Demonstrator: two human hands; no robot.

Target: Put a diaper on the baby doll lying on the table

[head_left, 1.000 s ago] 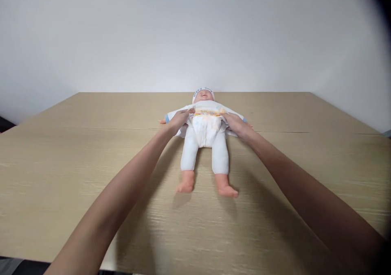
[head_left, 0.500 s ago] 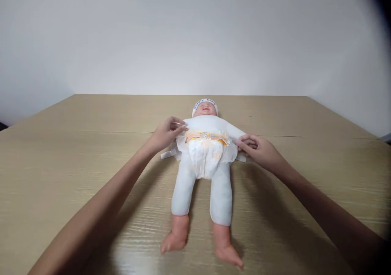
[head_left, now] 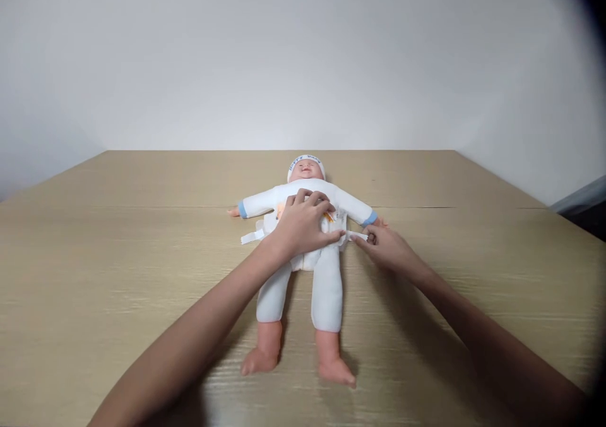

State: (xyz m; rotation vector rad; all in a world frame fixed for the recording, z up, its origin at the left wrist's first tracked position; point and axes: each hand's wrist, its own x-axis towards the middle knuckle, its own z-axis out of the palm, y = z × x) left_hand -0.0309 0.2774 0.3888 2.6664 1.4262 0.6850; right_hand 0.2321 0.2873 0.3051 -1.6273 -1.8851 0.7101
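A baby doll [head_left: 327, 294] in a white suit and lettered cap lies on its back, head away from me, arms spread. Around its hips is a white diaper [head_left: 305, 262] with an orange print at the waist. My left hand [head_left: 305, 225] rests across the diaper's front with fingers spread, covering much of it. Beside the doll's hip, my right hand [head_left: 388, 247] pinches the right-side diaper tab [head_left: 356, 235], which is pulled outward. On the other side, the left-side tab [head_left: 252, 237] sticks out loose, with no hand on it.
The wooden table [head_left: 142, 288] extends around the doll, with a seam running across it behind the arms. A pale partition [head_left: 284, 67] rises along the far edge. Something dark [head_left: 584, 203] stands beyond the table at the right.
My left hand has moved right from the doll's arm onto the diaper front. My right hand has moved down from the other arm to the tab and grasped it. The view has shifted slightly.
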